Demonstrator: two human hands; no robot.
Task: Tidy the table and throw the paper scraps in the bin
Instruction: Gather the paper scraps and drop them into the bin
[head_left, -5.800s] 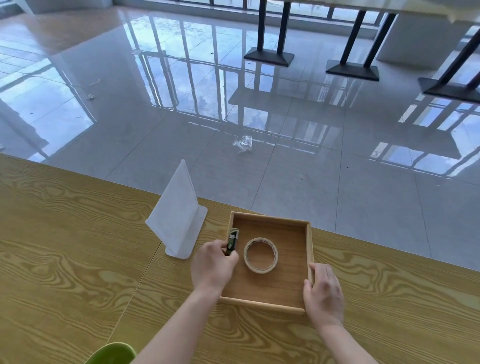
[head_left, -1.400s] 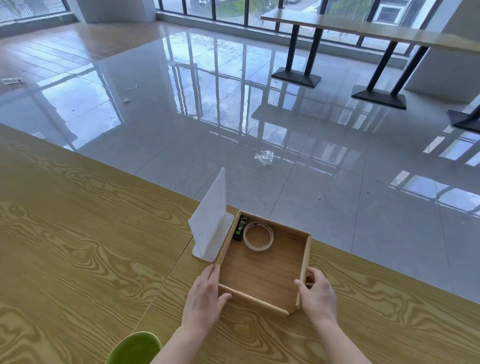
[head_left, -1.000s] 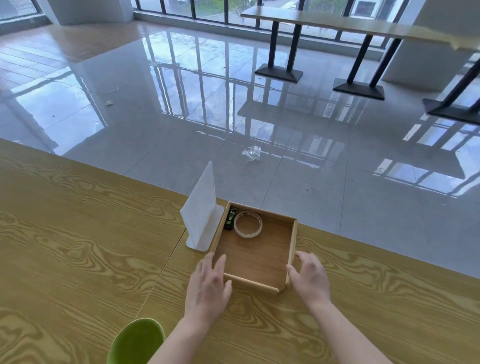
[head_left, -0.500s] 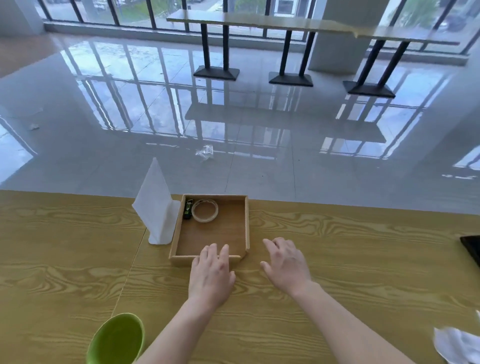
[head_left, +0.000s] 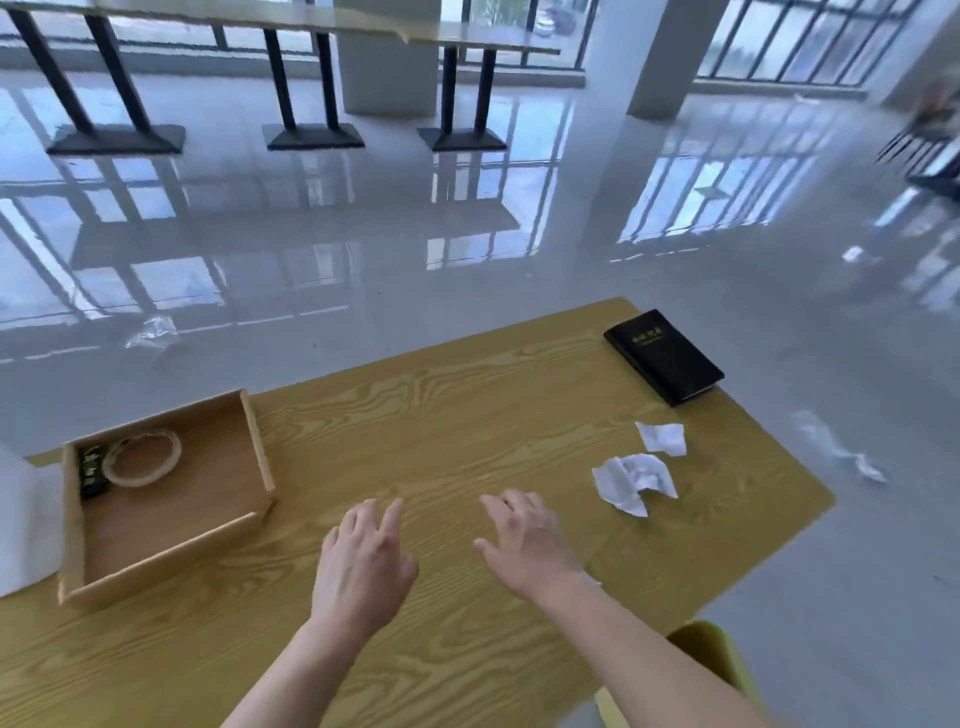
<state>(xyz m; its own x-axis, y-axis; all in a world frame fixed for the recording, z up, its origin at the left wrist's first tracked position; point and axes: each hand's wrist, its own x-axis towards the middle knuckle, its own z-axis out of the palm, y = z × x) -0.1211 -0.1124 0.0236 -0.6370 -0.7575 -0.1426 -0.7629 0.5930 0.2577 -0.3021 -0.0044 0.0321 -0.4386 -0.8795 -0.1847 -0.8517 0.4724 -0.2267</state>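
Observation:
Two crumpled white paper scraps lie on the wooden table (head_left: 467, 415) at the right: a larger scrap (head_left: 631, 480) and a smaller scrap (head_left: 662, 438) just beyond it. My right hand (head_left: 527, 543) hovers open over the table, a short way left of the larger scrap and not touching it. My left hand (head_left: 363, 561) is open beside it, palm down, holding nothing. At the left stands a wooden tray (head_left: 262, 457) with a tape roll (head_left: 143, 457) and a small dark item (head_left: 91, 473) inside. No bin is in view.
A black book (head_left: 665, 356) lies at the table's far right corner. A white napkin holder (head_left: 23, 514) stands at the left edge beside the tray. A yellow chair (head_left: 711, 654) is at the lower right. Litter lies on the glossy floor (head_left: 150, 332).
Both hands let go of the tray and moved right over the bare table. The view swung right, bringing the paper scraps and the black book into sight.

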